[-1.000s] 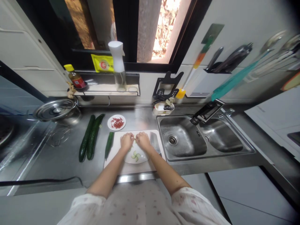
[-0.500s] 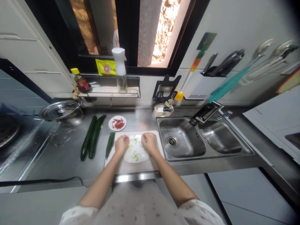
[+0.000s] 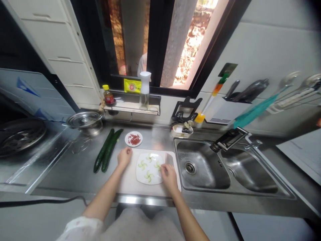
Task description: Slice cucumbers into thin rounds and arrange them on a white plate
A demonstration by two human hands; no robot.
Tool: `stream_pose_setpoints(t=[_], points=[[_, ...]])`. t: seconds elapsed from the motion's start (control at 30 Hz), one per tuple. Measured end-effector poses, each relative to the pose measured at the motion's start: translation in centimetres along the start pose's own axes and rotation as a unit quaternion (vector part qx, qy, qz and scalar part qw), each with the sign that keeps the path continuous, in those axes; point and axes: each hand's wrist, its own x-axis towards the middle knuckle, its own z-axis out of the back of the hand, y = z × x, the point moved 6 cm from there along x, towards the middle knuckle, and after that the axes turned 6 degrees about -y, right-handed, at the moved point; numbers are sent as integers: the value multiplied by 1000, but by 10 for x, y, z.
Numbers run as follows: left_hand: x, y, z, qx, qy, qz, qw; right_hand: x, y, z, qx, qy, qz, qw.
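Observation:
A white plate (image 3: 142, 179) lies on the cutting board (image 3: 126, 184), bearing several pinwheels of thin pale green cucumber slices (image 3: 148, 176). At the plate's right rim, beside one pinwheel, my right hand (image 3: 169, 175) has its fingertips pinched together; what they hold is too small to make out. My left hand (image 3: 124, 156) is over the board's left back corner with its fingers curled, and whatever is in them is hidden. Part of a flat knife blade (image 3: 169, 158) shows on the board behind my right hand. The short cucumber piece is out of sight, perhaps behind my left hand or forearm.
Two whole cucumbers (image 3: 106, 152) lie left of the board. A small plate of chopped red bits (image 3: 133, 139) sits behind it. To the right is a double sink (image 3: 200, 167) with a black faucet (image 3: 227, 140). A lidded steel pot (image 3: 86, 122) stands at the back left.
My left hand has moved left, off the plate's side to the board's corner. My right hand has come down the plate's right rim, uncovering the blade behind it. The view has shifted.

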Motion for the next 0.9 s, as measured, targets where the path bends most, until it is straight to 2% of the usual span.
stream_pose_setpoints(t=[0.13,0.3,0.47,0.63,0.9], points=[[28,2,9,34,-21,35,999,-3,2,0,1,13,-4,1000],[64,-2,14,102,-13,34,994,-8,5,-1,5,24,-7,1000],[92,-12,11,174,40,-34,983,-12,8,0,3,21,-4,1000],[104,-17,1,227,75,-90,967,-13,9,-1,-8,24,0,1000],[113,-16,-12,256,103,-123,953,-15,7,-3,-15,44,-8,999]])
